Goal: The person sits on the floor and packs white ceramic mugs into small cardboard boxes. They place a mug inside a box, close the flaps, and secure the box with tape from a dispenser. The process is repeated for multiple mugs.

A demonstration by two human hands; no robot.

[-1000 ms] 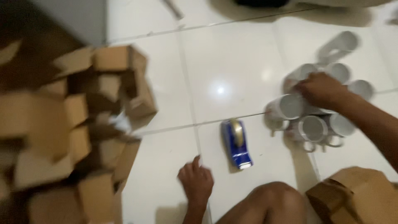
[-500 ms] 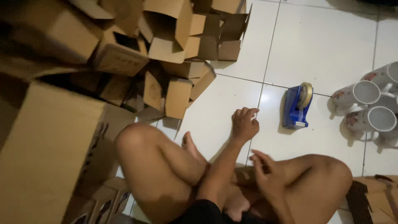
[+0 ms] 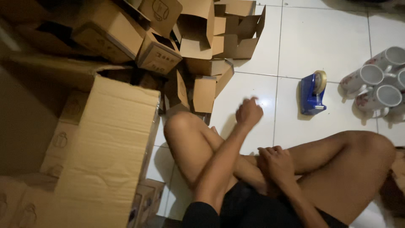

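Note:
I sit cross-legged on a white tiled floor (image 3: 325,38). My left hand (image 3: 249,113) is raised above the floor in front of my left knee, fingers curled in, with nothing in it. It is nearest a small open cardboard box (image 3: 204,93) at the edge of a pile of small brown boxes (image 3: 160,52). My right hand (image 3: 276,162) rests on my crossed shin and holds nothing. A blue tape dispenser (image 3: 311,93) with a roll of tape lies on the floor to the right of my left hand, apart from it.
A large cardboard carton flap (image 3: 105,156) fills the left foreground, with flat printed boxes (image 3: 59,143) beside it. Several white patterned mugs (image 3: 375,88) lie on their sides at the right edge. Another brown box corner (image 3: 398,169) shows at far right.
My left hand has lifted off the floor and its spread fingers have curled in. My right hand has stayed on my leg. One second ago it was on the mugs.

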